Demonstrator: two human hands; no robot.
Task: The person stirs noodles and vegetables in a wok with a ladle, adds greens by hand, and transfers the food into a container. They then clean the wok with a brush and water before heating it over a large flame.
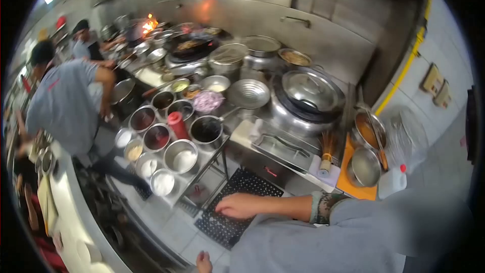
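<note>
Neither my left hand nor my right hand can be made out for certain. A person in a grey shirt point(308, 242) stands close at the lower right, one bare hand point(240, 206) held over the black floor mat point(230, 225) with its fingers curled. Another partly visible hand point(203, 263) is at the bottom edge; whose it is cannot be told. Above them stands a metal trolley with a steel pot of white contents point(180, 156), a red squeeze bottle point(177, 124) and a bowl of chopped purple pieces point(208, 101).
A large lidded pot point(310, 91) sits on the stove. Right of it are a bowl with orange contents point(369, 129), a steel bowl point(364, 167) and a red-capped jug point(393, 182). Co-workers, one in grey point(68, 101), work at the left. Flames point(150, 24) rise behind.
</note>
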